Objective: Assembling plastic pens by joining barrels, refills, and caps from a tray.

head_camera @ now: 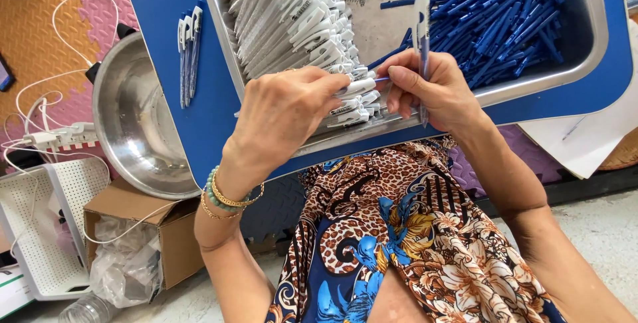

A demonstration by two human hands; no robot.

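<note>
A blue table (199, 117) carries a steel tray (591, 44) of white pen barrels (292, 10) and blue refills (505, 10); a few assembled pens (189, 50) lie on the bare blue surface just beside the tray's rim

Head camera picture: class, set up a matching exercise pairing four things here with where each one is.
Things:
1. white pen caps
2. blue pen barrels
3. steel bowl
4. cardboard box

Places:
A. right part of the metal tray
B. on the floor, under the bowl
C. left part of the metal tray
D. left of the blue table, beside its edge

Pairs: 1-C, 2-A, 3-D, 4-B
</note>
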